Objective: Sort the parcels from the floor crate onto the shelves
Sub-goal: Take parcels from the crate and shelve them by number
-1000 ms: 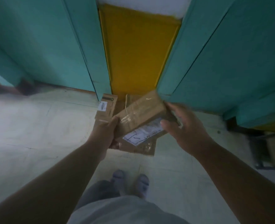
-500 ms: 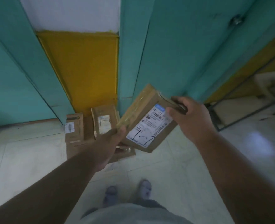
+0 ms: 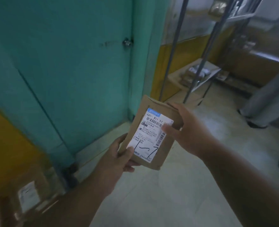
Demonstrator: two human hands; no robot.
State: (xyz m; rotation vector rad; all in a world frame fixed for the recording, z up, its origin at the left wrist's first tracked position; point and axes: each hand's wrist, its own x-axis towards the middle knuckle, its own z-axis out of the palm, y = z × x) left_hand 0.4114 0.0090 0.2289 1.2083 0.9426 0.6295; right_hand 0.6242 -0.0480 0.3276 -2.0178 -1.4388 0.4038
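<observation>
Head view, left hand (image 3: 117, 158) and right hand (image 3: 187, 130) gripping parcel (image 3: 151, 133)

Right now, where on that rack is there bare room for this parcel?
The low shelf looks bare along its front edge, between the two posts; packets crowd its back. The upper shelf is too blurred to judge. Both hands, left and right, hold the parcel.

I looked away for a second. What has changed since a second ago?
The flat brown cardboard parcel was turned label-up and carried right, away from the floor parcels, toward the metal shelf rack. Left hand and right hand kept hold throughout.
</observation>
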